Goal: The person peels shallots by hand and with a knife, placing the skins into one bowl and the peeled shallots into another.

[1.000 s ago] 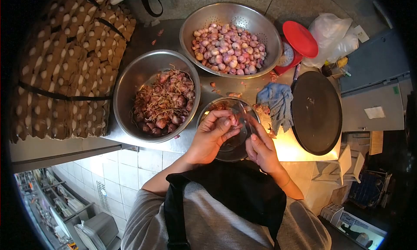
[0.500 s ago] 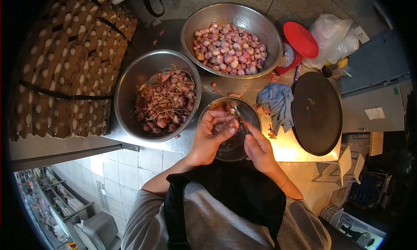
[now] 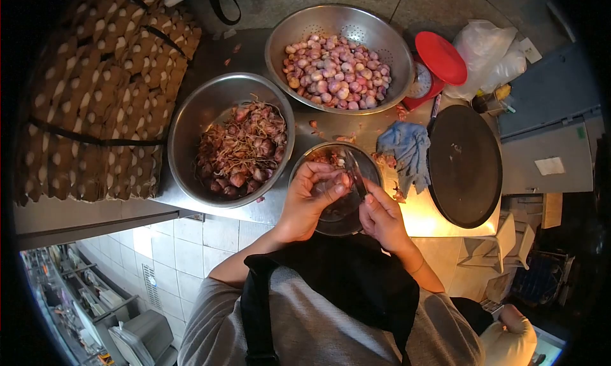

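My left hand (image 3: pixel 318 197) is closed around a small shallot (image 3: pixel 344 180) above a metal bowl (image 3: pixel 337 228) that has skins in it. Closed on a small knife (image 3: pixel 355 174), my right hand (image 3: pixel 380 219) is just to the right, with the blade beside the shallot. To the left, a large steel bowl (image 3: pixel 181 178) holds unpeeled shallots (image 3: pixel 238 149) with long dry roots. Peeled shallots (image 3: pixel 337 73) lie in a perforated steel colander (image 3: pixel 280 38) behind the hands.
Right of the bowl are a blue cloth (image 3: pixel 405 151) and a round black tray (image 3: pixel 464 167). A red scale (image 3: pixel 440 59) and plastic bags (image 3: pixel 487 54) stand behind. Egg trays (image 3: pixel 95 98) are stacked at left. Part of another person (image 3: pixel 512 340) shows at lower right.
The knife blade has turned to a steeper angle, and my right hand has shifted slightly down. Part of another person has come into view at lower right.
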The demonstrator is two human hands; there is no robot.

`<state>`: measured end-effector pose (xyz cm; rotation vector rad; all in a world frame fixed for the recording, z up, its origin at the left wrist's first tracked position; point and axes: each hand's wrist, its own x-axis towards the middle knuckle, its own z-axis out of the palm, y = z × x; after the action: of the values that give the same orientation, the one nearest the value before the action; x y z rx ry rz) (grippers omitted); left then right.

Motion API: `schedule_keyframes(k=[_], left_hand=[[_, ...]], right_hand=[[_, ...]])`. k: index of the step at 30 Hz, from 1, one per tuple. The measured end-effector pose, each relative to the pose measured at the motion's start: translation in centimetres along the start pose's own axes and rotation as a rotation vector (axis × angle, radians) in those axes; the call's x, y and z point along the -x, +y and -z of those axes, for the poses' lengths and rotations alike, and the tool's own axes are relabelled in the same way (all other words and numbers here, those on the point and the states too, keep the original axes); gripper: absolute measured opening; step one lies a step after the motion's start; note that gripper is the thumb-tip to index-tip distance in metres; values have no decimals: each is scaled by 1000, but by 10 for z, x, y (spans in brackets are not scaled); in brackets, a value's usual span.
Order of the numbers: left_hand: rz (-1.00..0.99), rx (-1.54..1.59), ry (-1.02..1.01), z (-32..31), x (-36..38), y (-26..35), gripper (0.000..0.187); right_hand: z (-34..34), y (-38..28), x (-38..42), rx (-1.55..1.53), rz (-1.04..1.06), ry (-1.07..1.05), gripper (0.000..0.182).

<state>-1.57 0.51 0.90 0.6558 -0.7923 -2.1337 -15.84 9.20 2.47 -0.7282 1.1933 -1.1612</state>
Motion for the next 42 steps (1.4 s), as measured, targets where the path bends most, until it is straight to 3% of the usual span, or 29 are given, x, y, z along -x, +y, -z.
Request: schedule_keyframes(k=[6, 9, 12, 15, 27, 33, 36, 39, 41, 42], left_hand=[[120, 178, -70, 2, -1, 1, 23], [220, 85, -31, -2, -1, 7, 21], [235, 44, 21, -3, -1, 7, 23], [86, -217, 15, -3, -2, 1, 24], [181, 40, -47, 4, -1, 4, 20], [162, -72, 13, 7, -3, 14, 23], [-60, -278, 18, 8, -1, 28, 24], [-437, -539, 181, 29, -6, 64, 24], [-475, -741, 397, 57, -10, 88, 17], [-625, -1224, 517, 66, -9, 101, 13]], right_hand=[[4, -11, 1, -381, -147, -95, 39], [4, -11, 2, -433, -128, -70, 41], [1, -5, 1, -112, -27, 37, 41], [-5, 2, 1, 8, 56, 24, 40], [11, -3, -1, -55, 71, 102, 41], [9, -11, 2, 9, 69, 96, 42], [5, -10, 5, 40, 72, 30, 43], [9, 0, 5, 97, 100, 12, 43], [10, 0, 4, 91, 91, 20, 42], [11, 0, 4, 89, 87, 24, 42]])
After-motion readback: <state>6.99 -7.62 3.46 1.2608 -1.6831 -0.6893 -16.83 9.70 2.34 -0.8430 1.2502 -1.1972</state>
